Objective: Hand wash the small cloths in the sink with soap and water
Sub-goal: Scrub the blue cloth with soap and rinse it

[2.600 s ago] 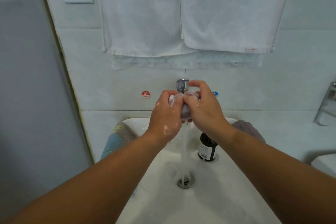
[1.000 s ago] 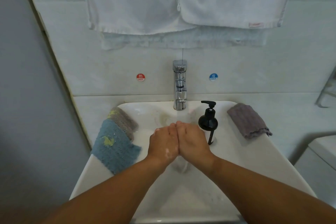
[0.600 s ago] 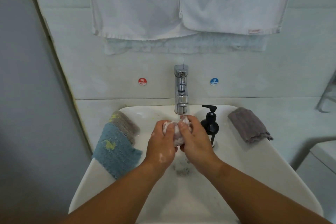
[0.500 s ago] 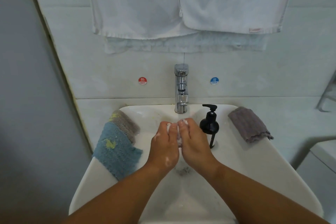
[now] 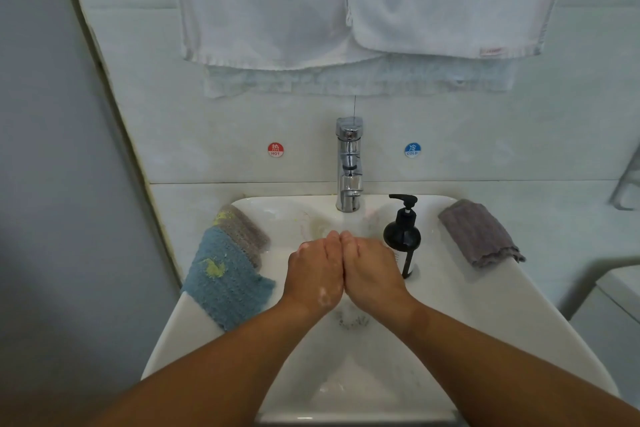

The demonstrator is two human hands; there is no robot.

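The left hand (image 5: 313, 274) and the right hand (image 5: 372, 274) are pressed together side by side over the bowl of the white sink (image 5: 485, 308). Their backs face up, their inner edges touch, and the fingers bend forward and down. What lies under the palms is hidden, so I cannot tell whether they clasp anything. White flecks of suds (image 5: 323, 298) sit on the back of the left hand. To the left of the left hand a blue cloth (image 5: 225, 284) with a yellow patch drapes over the sink's rim, and a grey-brown cloth (image 5: 244, 236) lies just beyond it, partly under it. Well to the right of the right hand a folded grey cloth (image 5: 479, 236) rests on the far right corner of the sink. Just beside the right hand's fingers stands a black soap pump bottle (image 5: 402, 236). Straight beyond the fingertips rises the chrome tap (image 5: 349, 166). Below the wrists part of the drain (image 5: 351, 319) shows.
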